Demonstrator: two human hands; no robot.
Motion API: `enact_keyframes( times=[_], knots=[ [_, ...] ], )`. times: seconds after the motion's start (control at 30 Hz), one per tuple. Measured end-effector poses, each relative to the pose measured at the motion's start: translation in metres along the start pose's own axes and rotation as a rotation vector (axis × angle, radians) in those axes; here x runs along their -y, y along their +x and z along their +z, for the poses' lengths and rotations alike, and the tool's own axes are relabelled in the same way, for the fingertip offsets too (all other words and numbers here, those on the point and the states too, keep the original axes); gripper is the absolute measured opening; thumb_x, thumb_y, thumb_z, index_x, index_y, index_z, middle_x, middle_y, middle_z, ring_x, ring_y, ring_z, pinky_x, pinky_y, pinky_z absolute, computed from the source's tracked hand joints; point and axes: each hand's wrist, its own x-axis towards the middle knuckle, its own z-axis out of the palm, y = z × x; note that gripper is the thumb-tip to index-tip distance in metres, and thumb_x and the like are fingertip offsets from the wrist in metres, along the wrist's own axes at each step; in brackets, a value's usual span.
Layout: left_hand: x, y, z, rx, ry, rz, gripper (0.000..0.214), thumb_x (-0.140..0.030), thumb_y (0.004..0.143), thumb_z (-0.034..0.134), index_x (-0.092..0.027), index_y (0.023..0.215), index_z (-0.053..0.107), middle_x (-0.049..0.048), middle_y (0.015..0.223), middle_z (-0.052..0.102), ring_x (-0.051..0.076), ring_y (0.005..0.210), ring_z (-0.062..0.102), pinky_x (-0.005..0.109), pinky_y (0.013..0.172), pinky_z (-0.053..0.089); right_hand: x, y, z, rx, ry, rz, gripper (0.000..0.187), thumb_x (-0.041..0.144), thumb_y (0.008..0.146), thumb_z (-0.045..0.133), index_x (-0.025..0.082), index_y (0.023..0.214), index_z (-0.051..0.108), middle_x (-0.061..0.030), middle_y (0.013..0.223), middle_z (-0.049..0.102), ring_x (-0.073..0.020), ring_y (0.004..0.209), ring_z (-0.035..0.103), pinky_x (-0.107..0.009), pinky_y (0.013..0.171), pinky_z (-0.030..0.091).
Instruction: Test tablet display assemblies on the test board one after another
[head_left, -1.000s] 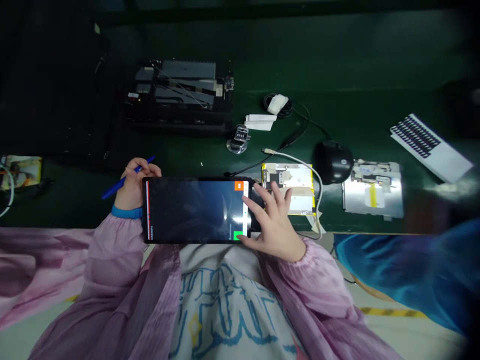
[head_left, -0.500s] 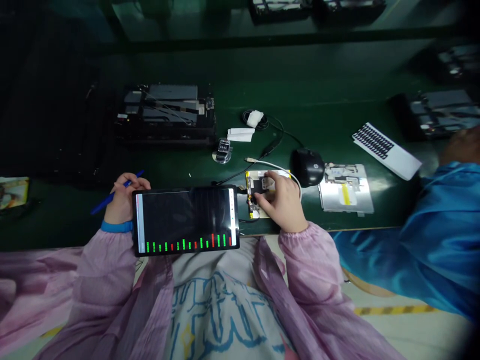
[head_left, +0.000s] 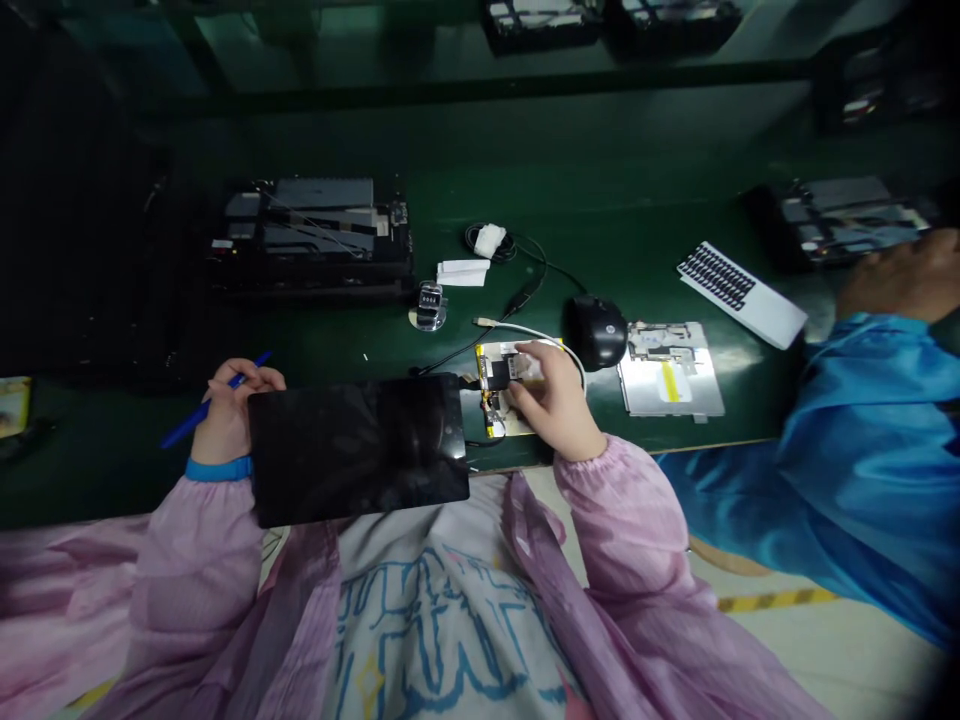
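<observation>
A blue pen (head_left: 196, 421) is tucked between the curled fingers of my left hand (head_left: 229, 405), at the upper left corner of a display panel (head_left: 360, 450). The panel's screen is dark, and it overhangs the table's front edge. To its right lies a flat, yellow-taped circuit board assembly (head_left: 494, 429), joined to the panel by a short dark connector. My right hand (head_left: 559, 405) rests over the assembly, thumb and index finger bent onto its black labelled part. The other fingers cover its right side. A white cable (head_left: 536, 333) curves behind this hand.
Beyond are a black mouse (head_left: 598, 330), a metal plate with parts (head_left: 671, 385), a keyboard-printed strip (head_left: 739, 293), a tally counter (head_left: 430, 302) and folded paper (head_left: 463, 273). Stacked dark panels (head_left: 315, 235) stand at back left. A co-worker's blue sleeve (head_left: 870, 430) is at right.
The display panel has gone from lit, with green and red bars, to dark. The view has shifted slightly, and both hands keep about the same places on the things.
</observation>
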Motion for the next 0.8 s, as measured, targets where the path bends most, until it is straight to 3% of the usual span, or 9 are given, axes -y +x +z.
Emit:
enact_keyframes(
  times=[0.13,0.23,0.37,0.47,0.63,0.7,0.8],
  knots=[
    [0.001,0.002,-0.001,-0.027,-0.013,0.001,0.053,-0.07,0.077,0.056,-0.019,0.087,0.049,0.0025,0.076,0.067,0.015,0.058,0.062,0.025,0.048,0.052,0.006,0.017,-0.011,0.353,-0.081,-0.223,0.03,0.008,0.076,0.05,0.019,0.099,0.065,-0.0093,0.107,0.061,-0.025,0.103,0.053,-0.042,0.09,0.04],
    [0.001,0.005,-0.001,-0.05,-0.016,0.016,0.059,-0.073,0.069,0.061,-0.018,0.084,0.048,0.0043,0.072,0.066,0.015,0.055,0.061,0.025,0.046,0.051,0.004,0.04,-0.018,0.612,-0.123,-0.305,0.03,0.01,0.075,0.055,0.021,0.101,0.067,-0.0076,0.104,0.061,-0.0245,0.1,0.052,-0.04,0.088,0.038],
    [0.001,0.005,-0.001,-0.073,-0.017,-0.012,0.06,-0.074,0.068,0.061,-0.017,0.084,0.047,0.0049,0.072,0.065,0.016,0.057,0.062,0.026,0.046,0.051,-0.001,0.072,-0.021,0.867,-0.079,-0.363,0.028,0.019,0.075,0.066,0.021,0.103,0.065,-0.0068,0.103,0.059,-0.0213,0.094,0.052,-0.033,0.081,0.038],
    [0.0,0.004,-0.002,-0.081,0.002,-0.02,0.061,-0.075,0.069,0.06,-0.018,0.085,0.046,0.0035,0.072,0.064,0.015,0.056,0.061,0.025,0.047,0.05,0.003,0.09,-0.017,0.979,-0.115,-0.38,0.024,0.019,0.071,0.072,0.02,0.094,0.066,-0.0051,0.097,0.058,-0.0185,0.087,0.052,-0.028,0.072,0.037],
    [0.001,0.002,-0.009,0.003,0.036,-0.025,0.05,-0.072,0.077,0.054,-0.024,0.089,0.051,0.0012,0.078,0.065,0.014,0.062,0.059,0.027,0.051,0.05,0.011,0.097,-0.012,1.032,-0.217,-0.342,0.015,0.015,0.063,0.077,0.017,0.072,0.064,-0.0042,0.087,0.057,-0.0171,0.079,0.052,-0.027,0.065,0.034],
    [0.001,0.002,-0.011,0.058,0.051,-0.04,0.044,-0.069,0.078,0.054,-0.027,0.091,0.053,0.0009,0.08,0.065,0.015,0.064,0.058,0.03,0.053,0.051,0.01,0.086,-0.014,0.928,-0.183,-0.277,0.019,0.012,0.063,0.075,0.018,0.078,0.065,-0.0036,0.088,0.058,-0.0172,0.08,0.053,-0.027,0.067,0.037],
    [-0.001,0.002,-0.009,0.017,0.041,-0.042,0.048,-0.07,0.076,0.056,-0.025,0.089,0.053,0.0015,0.077,0.064,0.016,0.062,0.058,0.03,0.051,0.051,0.007,0.051,-0.014,0.623,-0.13,-0.134,0.016,0.009,0.07,0.069,0.017,0.083,0.065,-0.0043,0.084,0.059,-0.0168,0.077,0.054,-0.028,0.069,0.042]
  ],
)
